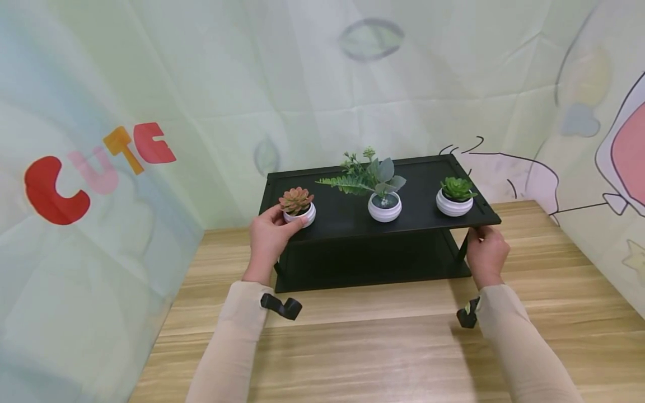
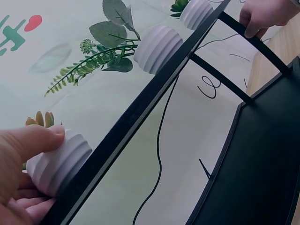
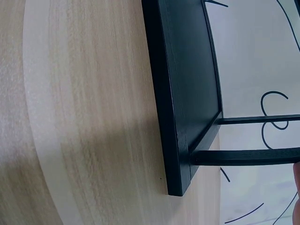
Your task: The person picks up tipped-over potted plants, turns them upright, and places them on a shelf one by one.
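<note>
My left hand (image 1: 268, 235) pinches a ribbed white pot (image 2: 63, 164) with an orange-pink succulent (image 1: 296, 200), thumb on the near side and fingers round the other. This pot sits at the left end of the top board of a black two-tier shelf (image 1: 342, 224). At the shelf's front right corner, my right hand (image 1: 487, 253) grips the post (image 3: 243, 157) under the top board. Only a fingertip edge of it shows in the right wrist view.
A white pot (image 1: 385, 210) with fern and round leaves stands mid-shelf, and one with a green succulent (image 1: 457, 189) at the right. The shelf rests on a wooden table (image 1: 363, 347). A printed cloth backdrop (image 1: 312, 73) hangs behind.
</note>
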The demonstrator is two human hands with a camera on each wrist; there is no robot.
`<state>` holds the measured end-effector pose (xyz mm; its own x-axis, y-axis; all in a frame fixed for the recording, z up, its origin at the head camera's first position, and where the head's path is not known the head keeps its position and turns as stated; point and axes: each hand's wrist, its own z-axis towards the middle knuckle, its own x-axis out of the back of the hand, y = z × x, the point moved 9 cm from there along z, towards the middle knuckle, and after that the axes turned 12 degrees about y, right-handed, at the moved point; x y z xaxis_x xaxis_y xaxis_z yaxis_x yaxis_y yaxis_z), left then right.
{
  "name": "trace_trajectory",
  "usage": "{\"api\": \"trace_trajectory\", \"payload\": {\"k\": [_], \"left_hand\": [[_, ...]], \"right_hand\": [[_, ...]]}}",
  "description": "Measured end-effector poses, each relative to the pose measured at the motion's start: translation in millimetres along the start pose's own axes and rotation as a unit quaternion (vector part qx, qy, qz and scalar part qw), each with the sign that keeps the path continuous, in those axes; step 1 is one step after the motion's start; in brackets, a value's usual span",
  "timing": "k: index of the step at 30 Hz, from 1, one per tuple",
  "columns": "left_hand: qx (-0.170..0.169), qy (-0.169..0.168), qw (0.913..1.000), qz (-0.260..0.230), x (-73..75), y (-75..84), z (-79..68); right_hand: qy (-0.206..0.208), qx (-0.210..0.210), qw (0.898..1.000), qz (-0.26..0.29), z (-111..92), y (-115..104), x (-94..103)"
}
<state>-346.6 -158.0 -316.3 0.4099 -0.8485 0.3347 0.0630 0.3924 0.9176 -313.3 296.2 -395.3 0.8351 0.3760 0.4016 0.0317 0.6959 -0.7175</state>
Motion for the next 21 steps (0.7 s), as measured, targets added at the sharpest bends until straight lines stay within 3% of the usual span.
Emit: {"api": "trace_trajectory", "payload": {"k": [11,14,17,19,21], "left_hand": [[0.003,-0.022,0.9997,-0.009,-3.8,-3.1,-0.3],[-0.016,-0.002,0.9999,-0.004,6.6,-2.4,-7.9],[-0.105,0.056,0.9924,0.030,28.1,9.8,-30.2],[-0.203,0.093,0.9728,0.060,39.9,24.4,-54.7],[-0.300,0.110,0.9426,0.096,44.4,38.2,-83.8]], "right_hand": [[-0.015,-0.006,1.000,-0.002,0,0,-3.2],[-0.038,-0.006,0.999,-0.003,-4,-2,-4.1],[-0.088,0.002,0.996,-0.011,-15,-12,0.6],[-0.142,0.021,0.989,-0.032,-27,-26,7.7],[-0.190,0.063,0.979,-0.048,-43,-50,18.5]]}}
